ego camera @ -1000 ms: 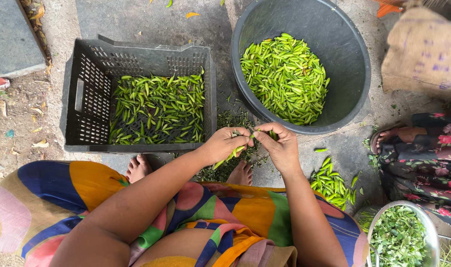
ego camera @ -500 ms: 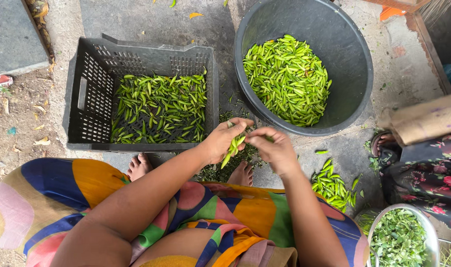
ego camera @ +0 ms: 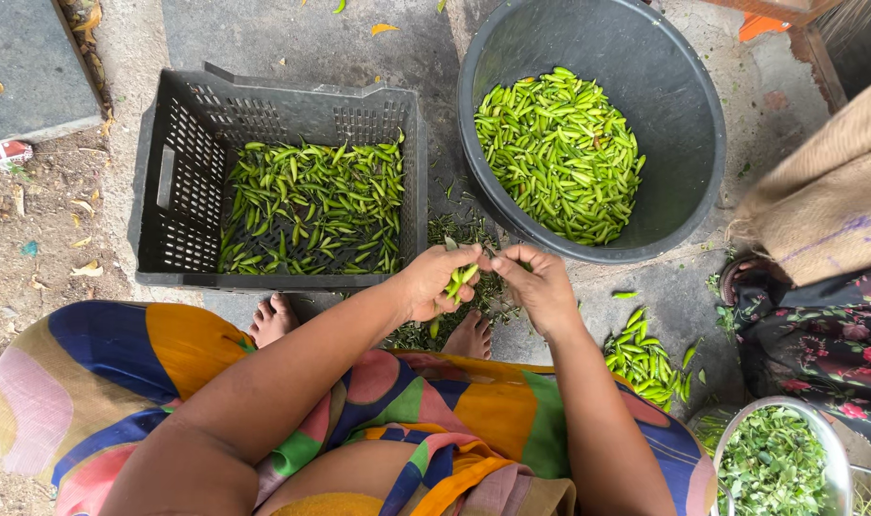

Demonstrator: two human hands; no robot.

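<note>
My left hand point(ego camera: 437, 283) holds a small bunch of green chillies point(ego camera: 459, 279) in its closed fingers. My right hand point(ego camera: 540, 285) meets it from the right, its fingertips pinched on the top of one chilli. Both hands hover over a heap of green stems point(ego camera: 454, 234) on the ground by my bare feet. Behind them stand a dark plastic crate point(ego camera: 182, 167) partly filled with darker green chillies and a round black tub point(ego camera: 669, 105) holding lighter green chillies.
A loose pile of chillies point(ego camera: 645, 358) lies on the concrete at my right. A metal bowl of green stems point(ego camera: 777, 466) sits at the lower right, by another person's floral clothing point(ego camera: 822, 344) and a burlap sack point(ego camera: 827, 201). Bare earth lies to the left.
The camera view has shifted slightly. My hands stay together over the stem heap, working the same bunch of chillies.
</note>
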